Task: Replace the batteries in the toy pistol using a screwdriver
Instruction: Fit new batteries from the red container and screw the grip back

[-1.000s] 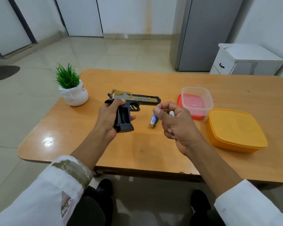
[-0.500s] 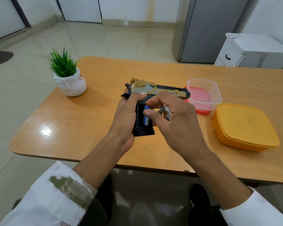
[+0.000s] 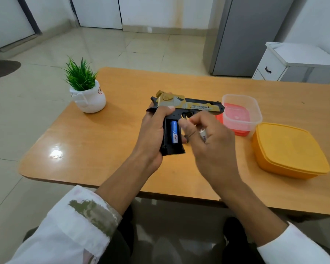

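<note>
Wood table (image 3: 103, 141), left hand (image 3: 152, 134) grips toy pistol (image 3: 198, 106), apparently mid-table

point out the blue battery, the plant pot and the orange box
blue battery (image 3: 174, 132), head view, middle of its label
plant pot (image 3: 89, 101), head view, white front wall
orange box (image 3: 289, 147), head view, centre of its lid

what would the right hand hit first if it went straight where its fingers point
Likely the toy pistol, near its trigger guard beside the blue battery in the grip; depth unclear.
</note>
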